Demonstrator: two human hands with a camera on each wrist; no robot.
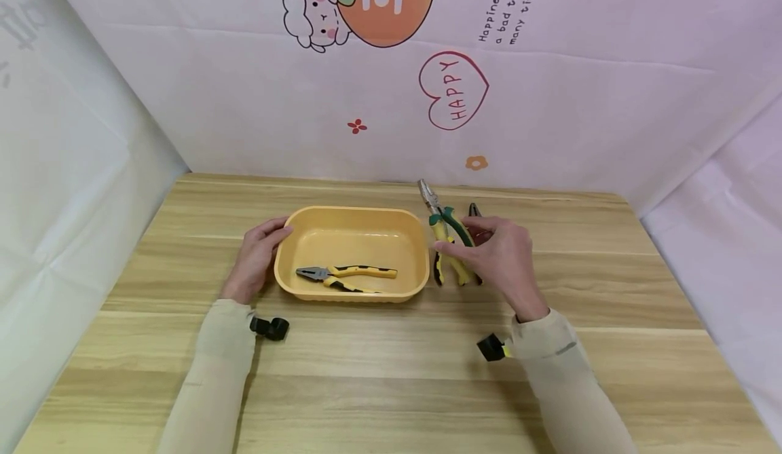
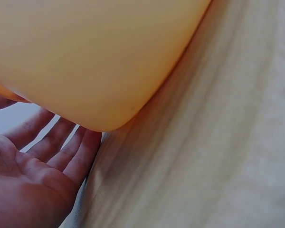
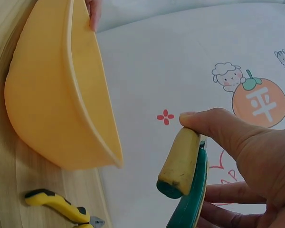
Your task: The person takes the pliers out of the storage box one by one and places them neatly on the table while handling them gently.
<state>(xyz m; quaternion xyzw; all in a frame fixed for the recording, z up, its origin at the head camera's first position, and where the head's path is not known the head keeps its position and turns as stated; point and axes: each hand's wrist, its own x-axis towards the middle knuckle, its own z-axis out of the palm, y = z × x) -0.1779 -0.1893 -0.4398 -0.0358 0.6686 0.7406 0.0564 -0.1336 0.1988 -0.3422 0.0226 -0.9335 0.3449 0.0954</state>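
A yellow plastic basin (image 1: 352, 297) stands on the table, holding black-and-yellow combination pliers (image 1: 363, 272) that lie near its front wall. My left hand (image 1: 256, 257) holds the basin's left end, its thumb over the rim. In the left wrist view the fingers (image 2: 66, 147) lie along the outside wall. To the right of the basin, my right hand (image 1: 501, 254) grips green-and-yellow pliers (image 3: 178, 164) by the handles, their metal head pointing up and away. Another pair of black-and-yellow pliers (image 3: 61, 205) is on the table beneath, partly hidden by the hand and the held pliers in the head view.
The wooden table (image 1: 379, 359) ends at the back against a white printed cloth (image 1: 275, 115). More white cloth hangs at both sides. A small black camera (image 1: 491, 347) sits at the right wrist, and one at the left.
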